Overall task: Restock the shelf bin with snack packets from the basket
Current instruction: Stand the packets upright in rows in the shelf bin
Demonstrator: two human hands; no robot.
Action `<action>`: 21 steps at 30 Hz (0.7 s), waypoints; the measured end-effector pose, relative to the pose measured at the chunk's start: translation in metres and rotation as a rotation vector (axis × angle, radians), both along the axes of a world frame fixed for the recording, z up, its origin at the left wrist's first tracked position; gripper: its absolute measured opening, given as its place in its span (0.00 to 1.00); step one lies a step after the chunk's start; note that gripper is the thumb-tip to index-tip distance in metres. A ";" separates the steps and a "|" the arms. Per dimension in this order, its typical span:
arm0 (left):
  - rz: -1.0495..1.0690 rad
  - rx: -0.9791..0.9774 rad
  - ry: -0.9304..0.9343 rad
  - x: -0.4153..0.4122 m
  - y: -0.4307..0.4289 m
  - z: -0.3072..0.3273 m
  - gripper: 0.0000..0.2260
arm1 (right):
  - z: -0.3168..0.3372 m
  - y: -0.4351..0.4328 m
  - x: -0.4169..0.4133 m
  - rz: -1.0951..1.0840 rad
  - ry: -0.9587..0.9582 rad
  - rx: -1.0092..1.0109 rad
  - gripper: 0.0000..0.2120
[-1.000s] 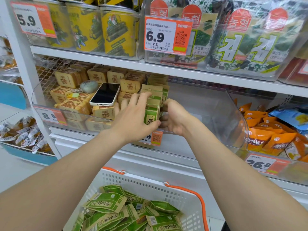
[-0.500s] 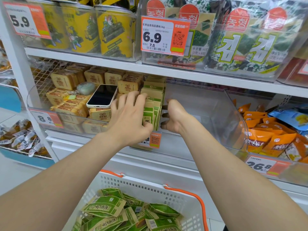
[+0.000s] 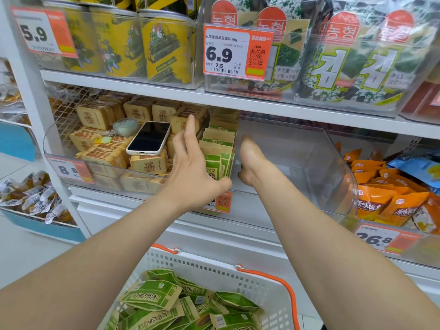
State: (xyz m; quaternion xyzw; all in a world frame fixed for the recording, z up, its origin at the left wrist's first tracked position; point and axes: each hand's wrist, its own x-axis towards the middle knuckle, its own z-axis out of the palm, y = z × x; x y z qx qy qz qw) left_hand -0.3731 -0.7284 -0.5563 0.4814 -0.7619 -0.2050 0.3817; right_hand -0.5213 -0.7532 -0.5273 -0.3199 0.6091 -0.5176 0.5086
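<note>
- A white perforated basket with orange handles sits nearest, at 6 o'clock in the view; green and tan snack packets lie loosely heaped inside it.
- Two bare forearms reach up from the lower corners toward the middle shelf.
- The left hand is spread open, fingers fanned and pointing toward 12 o'clock, its palm and thumb pressed against the left face of the standing packets; it grips nothing.
- The right hand sits just at 3 o'clock of that same row, with its back to the camera. Its fingers are curled inward and touch the row's right side; I cannot tell whether they hold a packet.
- The standing packets form an upright row at the left end of the clear shelf bin, front to back, tan tops with green labels. The bin's space at 3 o'clock of the row is bare.
- An orange price label hangs on the bin's front lip, partly hidden by the left wrist.
- At 9 o'clock, a neighbouring bin holds tan wrapped biscuits; a phone lies face up on them, beside a pale green case.
- At 3 o'clock, orange pouches fill another bin.
- Farthest, at 12 o'clock, the upper shelf carries yellow canisters and seaweed packs behind a 6.9 price tag.
</note>
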 end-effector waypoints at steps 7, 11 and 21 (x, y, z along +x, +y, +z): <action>0.266 -0.028 0.017 -0.022 0.007 -0.007 0.66 | -0.004 -0.007 0.010 0.060 -0.142 0.017 0.27; 0.296 -0.025 -0.020 -0.026 0.004 -0.009 0.63 | -0.002 0.004 0.005 -0.092 -0.156 0.082 0.22; 0.163 -0.130 -0.113 -0.015 0.007 -0.002 0.47 | 0.001 0.030 0.008 0.180 0.267 0.007 0.35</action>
